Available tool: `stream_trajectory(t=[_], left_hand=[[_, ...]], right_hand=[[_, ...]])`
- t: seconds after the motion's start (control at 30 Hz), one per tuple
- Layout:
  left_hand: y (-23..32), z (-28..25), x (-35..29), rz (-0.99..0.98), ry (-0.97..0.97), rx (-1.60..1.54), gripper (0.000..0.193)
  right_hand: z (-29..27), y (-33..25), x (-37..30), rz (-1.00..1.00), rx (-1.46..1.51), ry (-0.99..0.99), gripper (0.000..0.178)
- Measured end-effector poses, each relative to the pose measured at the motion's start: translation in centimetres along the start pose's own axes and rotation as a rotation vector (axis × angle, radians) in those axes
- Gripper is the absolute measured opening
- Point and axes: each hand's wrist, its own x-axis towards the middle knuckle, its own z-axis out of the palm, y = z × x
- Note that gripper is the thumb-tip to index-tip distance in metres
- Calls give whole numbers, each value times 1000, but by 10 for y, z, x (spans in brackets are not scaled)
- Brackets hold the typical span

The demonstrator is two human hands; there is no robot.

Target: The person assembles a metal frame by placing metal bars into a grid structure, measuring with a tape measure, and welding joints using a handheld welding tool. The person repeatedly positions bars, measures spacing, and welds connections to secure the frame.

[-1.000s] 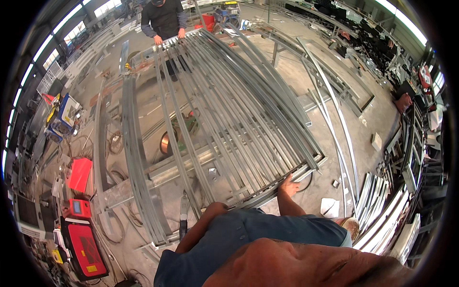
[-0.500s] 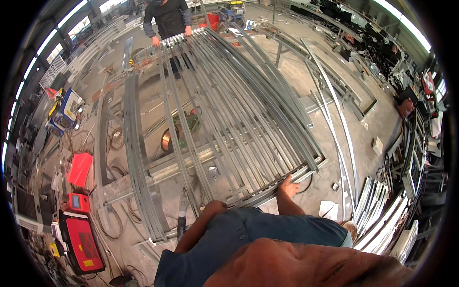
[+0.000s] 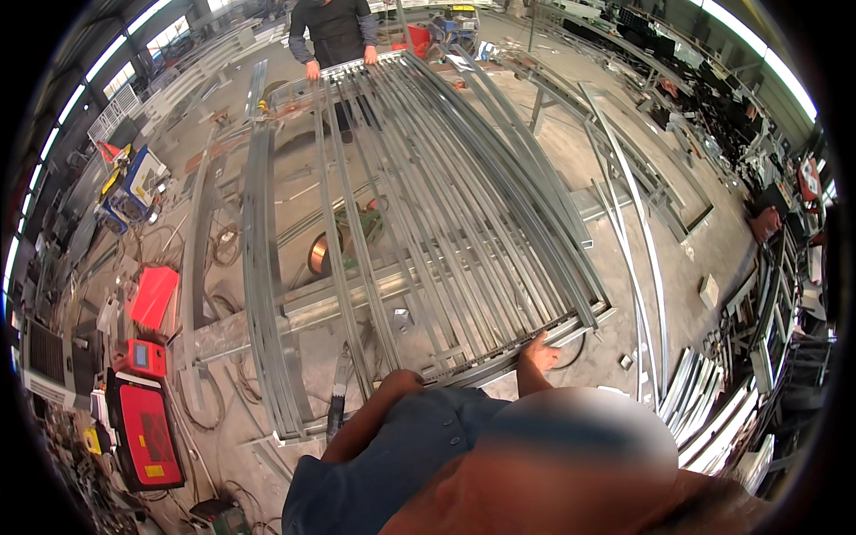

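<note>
A large metal frame of long parallel bars (image 3: pixel 450 209) stretches from my body to the far end of the work area. My right hand (image 3: pixel 539 355) grips its near end rail (image 3: pixel 499 361) toward the right corner, thumb side up. At the left part of the same rail is my left hand (image 3: pixel 406 381), its fingers hidden by the wrist and the rail. A co-worker (image 3: pixel 334 31) in dark clothes stands at the opposite end with both hands on the frame. An angle grinder-like tool (image 3: pixel 339 383) with a dark handle sits left of my left arm.
Steel beams (image 3: pixel 259 267) run along the left under the frame. A copper-coloured wire spool (image 3: pixel 319 254) shows between the bars. Red welding machine (image 3: pixel 143 432) and red box (image 3: pixel 153 297) stand at left. Long strips (image 3: pixel 629 178) and stacked metal profiles (image 3: pixel 691 383) lie at right.
My view has turned slightly, so the far end and the co-worker appear farther right. Both my hands stay at the near rail, and the frame shows no clear movement of its own.
</note>
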Motion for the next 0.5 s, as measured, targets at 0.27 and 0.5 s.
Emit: stream_trajectory(t=[0.27,0.5], left_hand=[[4,-3,-3,-15,-6,-14,47],[4,-3,-2,-30,-16,4,45]], right_hand=[[1,0,-1,8,0,21,89],[1,0,-2,-3,-9,29,89]])
